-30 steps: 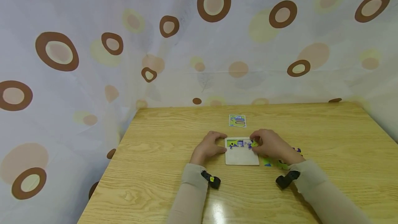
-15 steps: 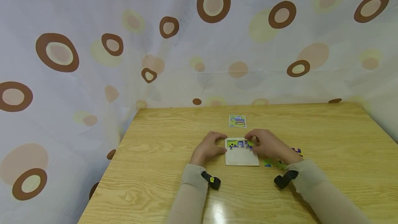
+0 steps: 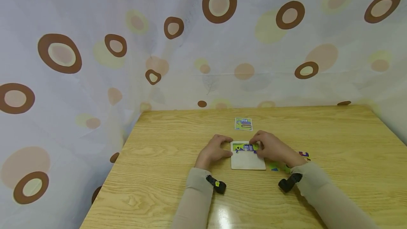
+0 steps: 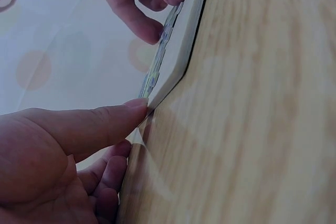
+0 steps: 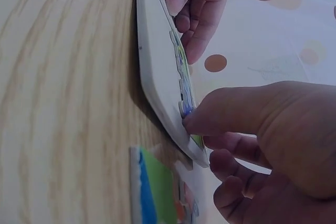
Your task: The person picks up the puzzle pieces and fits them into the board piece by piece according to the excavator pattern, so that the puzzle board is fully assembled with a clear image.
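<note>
A white puzzle board [image 3: 248,162] lies on the table with a row of jigsaw pieces [image 3: 245,147], green, yellow and purple, along its far side. My left hand [image 3: 213,153] holds the board's left edge between thumb and fingers; in the left wrist view the thumb [image 4: 113,121] touches the board's corner. At the row's right end, my right hand [image 3: 274,148] pinches a jigsaw piece [image 5: 186,108], seen under the thumb in the right wrist view. The fingers partly hide that piece.
Beyond the board lies a picture card [image 3: 243,124] of a purple and green vehicle. Loose jigsaw pieces [image 3: 304,156] lie right of the board, partly behind the right forearm; a green and blue piece [image 5: 157,187] is close to the board. A patterned curtain [image 3: 203,45] hangs behind the table.
My right hand has moved slightly left with the jigsaw piece, which now sits against the row instead of tilted apart from it. The left hand stays at the board's edge.
</note>
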